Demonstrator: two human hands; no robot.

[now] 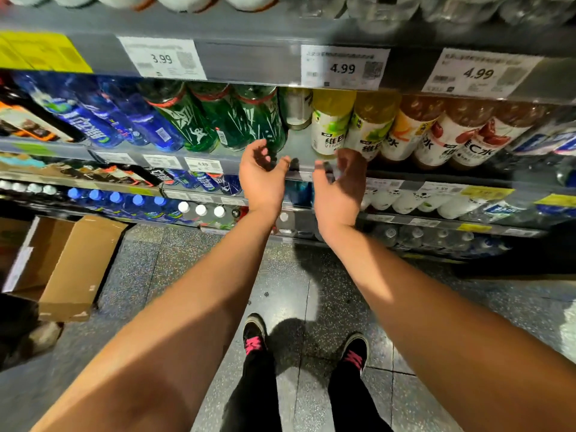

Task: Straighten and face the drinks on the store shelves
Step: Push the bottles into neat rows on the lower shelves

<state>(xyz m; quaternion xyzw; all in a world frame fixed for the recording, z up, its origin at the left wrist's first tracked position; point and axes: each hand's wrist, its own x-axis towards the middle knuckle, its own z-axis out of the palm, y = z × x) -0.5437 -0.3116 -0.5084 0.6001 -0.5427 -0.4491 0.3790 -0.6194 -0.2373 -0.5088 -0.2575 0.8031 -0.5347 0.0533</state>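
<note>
- Spanning the whole view, the shelf (299, 145) carries the drinks at hand height; its top row is cut off by the frame's edge.
- A cardboard box (71, 269) lies on the floor at left — partly out of frame.
- Green bottles (249, 120) stand just left of the gap, pale vitamin-water bottles (330, 126) just right, their caps hidden behind the price rail.
- Left hand (261, 176) and right hand (339, 185) hover before the gap — fingers apart, loosely curled, holding nothing.
- Price tags read 3.99 (162, 59) and 4.99 (343, 68); the finer print is blurred.
</note>
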